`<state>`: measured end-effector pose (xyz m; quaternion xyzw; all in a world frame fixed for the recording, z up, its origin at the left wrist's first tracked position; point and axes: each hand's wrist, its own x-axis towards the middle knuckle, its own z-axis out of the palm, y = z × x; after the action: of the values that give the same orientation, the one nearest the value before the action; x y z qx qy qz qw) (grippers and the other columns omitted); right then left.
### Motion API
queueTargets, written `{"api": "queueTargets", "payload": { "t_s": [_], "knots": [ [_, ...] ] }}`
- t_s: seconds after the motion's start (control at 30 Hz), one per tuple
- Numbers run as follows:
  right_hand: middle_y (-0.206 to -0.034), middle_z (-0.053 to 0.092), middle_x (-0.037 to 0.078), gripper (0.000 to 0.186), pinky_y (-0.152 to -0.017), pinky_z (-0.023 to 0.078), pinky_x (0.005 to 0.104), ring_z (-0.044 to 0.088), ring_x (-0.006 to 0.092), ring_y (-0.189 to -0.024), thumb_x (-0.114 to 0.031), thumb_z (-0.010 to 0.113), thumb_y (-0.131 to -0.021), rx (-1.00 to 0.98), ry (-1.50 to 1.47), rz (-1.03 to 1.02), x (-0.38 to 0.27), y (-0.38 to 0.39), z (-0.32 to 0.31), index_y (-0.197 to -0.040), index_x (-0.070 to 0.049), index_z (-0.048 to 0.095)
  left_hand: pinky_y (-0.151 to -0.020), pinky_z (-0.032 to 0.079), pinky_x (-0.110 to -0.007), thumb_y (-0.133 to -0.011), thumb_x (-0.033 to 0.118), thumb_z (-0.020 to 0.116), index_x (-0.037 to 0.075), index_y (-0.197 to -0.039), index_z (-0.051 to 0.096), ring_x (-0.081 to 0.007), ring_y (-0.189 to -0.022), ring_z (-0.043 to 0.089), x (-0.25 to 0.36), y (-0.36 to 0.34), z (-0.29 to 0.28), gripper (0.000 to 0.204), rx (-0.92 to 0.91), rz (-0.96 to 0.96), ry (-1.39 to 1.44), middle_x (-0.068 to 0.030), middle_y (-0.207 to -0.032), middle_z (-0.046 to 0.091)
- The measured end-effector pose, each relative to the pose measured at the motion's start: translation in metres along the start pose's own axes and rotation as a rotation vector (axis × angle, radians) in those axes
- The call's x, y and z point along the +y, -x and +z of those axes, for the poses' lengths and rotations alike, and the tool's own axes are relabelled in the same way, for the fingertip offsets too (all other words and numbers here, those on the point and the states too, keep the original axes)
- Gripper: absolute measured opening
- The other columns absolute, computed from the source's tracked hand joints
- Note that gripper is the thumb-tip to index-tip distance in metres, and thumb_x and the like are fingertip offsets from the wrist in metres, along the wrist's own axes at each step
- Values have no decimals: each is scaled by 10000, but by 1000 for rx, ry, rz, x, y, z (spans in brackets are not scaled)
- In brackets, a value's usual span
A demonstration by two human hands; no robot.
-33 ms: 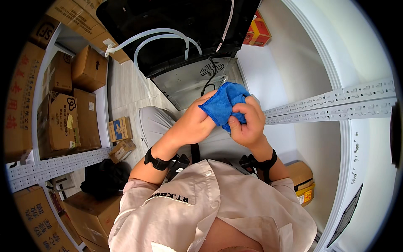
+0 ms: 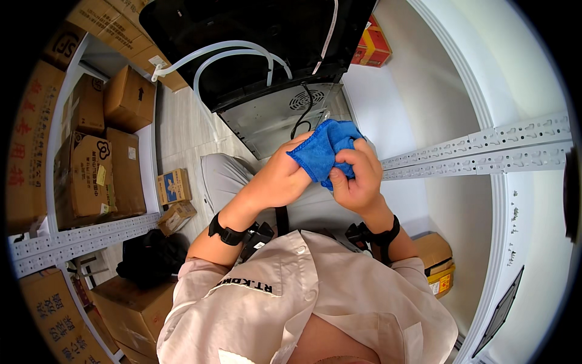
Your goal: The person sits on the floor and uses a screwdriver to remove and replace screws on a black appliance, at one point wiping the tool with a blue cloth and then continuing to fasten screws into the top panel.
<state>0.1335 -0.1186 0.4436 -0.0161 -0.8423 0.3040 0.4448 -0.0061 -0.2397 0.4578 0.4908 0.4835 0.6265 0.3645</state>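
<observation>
A bunched blue cloth (image 2: 326,147) is held between both hands in front of my chest. My left hand (image 2: 280,177) grips its left side, fingers curled under the fabric. My right hand (image 2: 357,179) closes over the lower right part, with the thumb pressing into the cloth. Both wrists wear black bands. Just beyond the cloth stands a grey metal appliance back panel (image 2: 276,115) with a round vent and a black cable hanging from it.
White hoses (image 2: 224,54) loop over the dark appliance top. Cardboard boxes (image 2: 91,164) fill the shelves on the left, with small boxes on the floor (image 2: 174,187). A white slotted shelf rail (image 2: 485,151) runs on the right, a black bag (image 2: 151,255) lies at lower left.
Both hands hold the cloth much as before; the cloth looks slightly more bunched between them.
</observation>
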Motion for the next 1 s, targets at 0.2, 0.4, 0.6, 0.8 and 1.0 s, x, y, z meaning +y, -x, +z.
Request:
{"api": "queueTargets", "payload": {
  "t_s": [0.2,0.4,0.6,0.8,1.0],
  "knots": [
    [-871,532,112,181,-627,434,323,528,220,-733,-117,646,-918,3,-177,81,6,6,-1,-1042,-14,564,-621,446,-224,-977,106,533,25,-1057,613,-54,-717,538,-4,7,-8,139,-94,-290,201,-37,-927,617],
    [-1007,543,117,214,-795,436,299,515,181,-870,-95,557,-983,142,-535,320,7,17,1,-1170,4,530,-633,465,-243,-988,145,538,22,-1124,608,-74,-723,552,-17,3,-2,197,22,-207,311,-25,-882,608],
    [-917,516,100,374,-701,461,331,540,257,-805,-79,786,-779,-27,-82,108,2,1,-1,-1144,-79,699,-784,519,-245,-939,139,649,-21,-1171,649,-96,-907,625,-15,0,-10,282,40,-229,73,-52,-1117,670],
    [-848,490,71,389,-559,432,321,518,226,-668,-49,786,-733,-2,71,-35,11,6,-2,-1112,-98,715,-615,485,-218,-874,54,689,-22,-995,705,-59,-753,598,-18,3,-11,144,41,-198,138,-35,-909,677],
    [-829,485,72,354,-548,424,330,504,225,-636,-31,759,-743,-97,62,8,7,-4,-4,-1091,-80,715,-578,461,-230,-888,32,654,-23,-939,701,-61,-706,588,-21,3,-11,89,146,-309,254,-19,-977,657]
  ]
}}
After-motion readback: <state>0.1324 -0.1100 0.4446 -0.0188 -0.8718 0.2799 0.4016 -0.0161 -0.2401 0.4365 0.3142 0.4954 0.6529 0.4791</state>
